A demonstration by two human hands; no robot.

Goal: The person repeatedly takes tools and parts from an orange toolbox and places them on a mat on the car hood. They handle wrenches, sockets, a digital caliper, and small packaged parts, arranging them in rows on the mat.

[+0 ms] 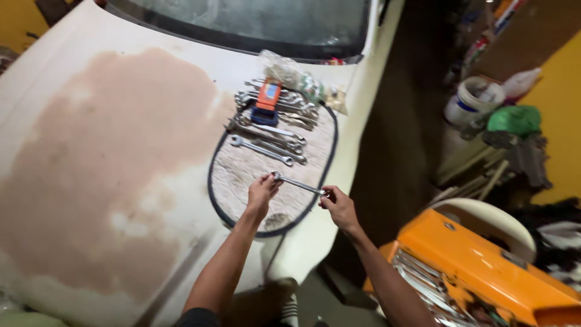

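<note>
Both hands, left hand (261, 192) and right hand (338, 206), pinch the ends of a wrench (298, 183) held just above the mat's (242, 175) near edge; a loosened grip could drop it, denting the bonnet (109, 151).

Dim warm light, soft blur

A white car hood (121, 181) carries an oval black-edged mat (242, 175) near its right edge, bearing wrenches (266, 142).
</note>
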